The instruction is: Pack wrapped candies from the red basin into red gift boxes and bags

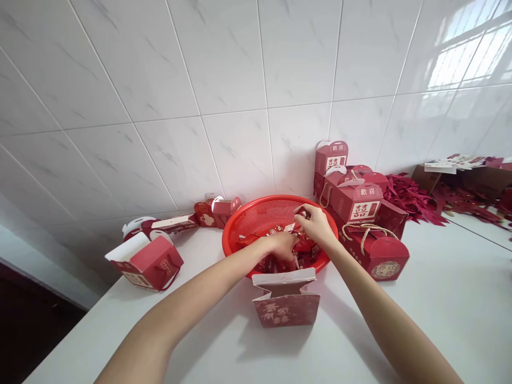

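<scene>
Red wrapped pieces (306,246) lie heaped in the bottom of a red mesh basket (264,213), which stands toward the back edge of the white table (208,349). At the table's left edge sits an open red box (154,261), its pale flap raised. Behind it, along the back edge by the tiled wall (232,64), come a few more red cartons, among them a small one with a rounded top (226,212) close to the basket.

The left hand (285,246) is down among the pieces, its fingers bent — whether they grip anything, I cannot tell. Just in front of the basket, an upright open paper box (287,310) faces the front edge, its top spread wide. The right hand (314,221) is over the basket's right part, fingers curled inward; what they hold, if anything, I cannot make out.

Right of the basket, red gift boxes (362,205) are stacked toward the back edge — one with a rope handle (384,261) in front. Beyond them lies crimson shredded paper (412,198), and farther right, printed sheets (456,162) rest on an open brown carton (424,178).
</scene>
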### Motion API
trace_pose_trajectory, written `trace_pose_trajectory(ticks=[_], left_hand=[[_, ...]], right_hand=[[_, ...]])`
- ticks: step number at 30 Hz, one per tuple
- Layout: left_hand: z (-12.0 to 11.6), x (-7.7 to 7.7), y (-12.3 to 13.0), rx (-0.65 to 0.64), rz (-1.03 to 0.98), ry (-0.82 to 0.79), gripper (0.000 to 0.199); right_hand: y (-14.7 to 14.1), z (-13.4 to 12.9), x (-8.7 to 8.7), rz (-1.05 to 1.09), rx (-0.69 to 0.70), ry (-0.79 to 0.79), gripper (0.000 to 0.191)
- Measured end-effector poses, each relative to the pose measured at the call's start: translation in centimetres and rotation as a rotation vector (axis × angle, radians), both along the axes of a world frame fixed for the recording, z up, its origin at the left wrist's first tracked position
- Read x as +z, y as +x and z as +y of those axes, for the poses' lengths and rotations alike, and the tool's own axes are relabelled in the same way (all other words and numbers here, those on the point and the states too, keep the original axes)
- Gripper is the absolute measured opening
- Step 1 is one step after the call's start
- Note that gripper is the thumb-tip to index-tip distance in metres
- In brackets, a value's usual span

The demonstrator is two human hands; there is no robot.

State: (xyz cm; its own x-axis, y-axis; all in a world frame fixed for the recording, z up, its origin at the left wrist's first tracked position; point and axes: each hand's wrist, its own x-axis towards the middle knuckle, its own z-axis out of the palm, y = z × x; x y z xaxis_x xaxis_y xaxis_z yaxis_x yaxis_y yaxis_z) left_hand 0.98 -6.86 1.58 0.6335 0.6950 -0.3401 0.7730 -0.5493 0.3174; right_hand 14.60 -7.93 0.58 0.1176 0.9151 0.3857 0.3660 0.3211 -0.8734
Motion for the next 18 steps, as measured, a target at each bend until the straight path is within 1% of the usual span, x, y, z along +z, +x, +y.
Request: trace_pose_trajectory(ticks=[4, 6, 8, 10, 12, 15, 18], left_hand=[[1.5, 0.7, -1.1, 0.070, -0.162, -0.077, 0.029], [2.3, 1.2, -1.7, 0.131, -0.325, -0.095, 0.028], [3.0, 1.6, -2.2, 0.206, -0.515, -0.068, 0.028], [3.3, 1.8, -2.5, 0.265, -0.679, -0.059, 0.029], [3.2, 1.9, -2.6, 0.292, -0.797, -0.105, 0.028], [2.9, 2.0, -2.5, 0.305, -0.890, -0.159, 0.032], [2.6, 1.9, -2.5, 0.321, -0.918, -0.128, 0.041]], right_hand=[[0.5, 0.4, -0.3, 0.087, -0.018, -0.002, 0.011], [0.8, 0.7, -0.5, 0.199, -0.038, -0.023, 0.013], [1.0, 0.9, -0.4, 0.311, -0.056, -0.066, 0.016], [1.2, 0.9, -0.3, 0.370, -0.058, -0.103, 0.017], [1.1, 0.7, 0.0, 0.382, -0.043, -0.132, 0.018], [0.9, 0.1, 0.4, 0.395, 0.024, -0.194, 0.018], [0.7, -0.3, 0.5, 0.384, 0.148, -0.276, 0.017]])
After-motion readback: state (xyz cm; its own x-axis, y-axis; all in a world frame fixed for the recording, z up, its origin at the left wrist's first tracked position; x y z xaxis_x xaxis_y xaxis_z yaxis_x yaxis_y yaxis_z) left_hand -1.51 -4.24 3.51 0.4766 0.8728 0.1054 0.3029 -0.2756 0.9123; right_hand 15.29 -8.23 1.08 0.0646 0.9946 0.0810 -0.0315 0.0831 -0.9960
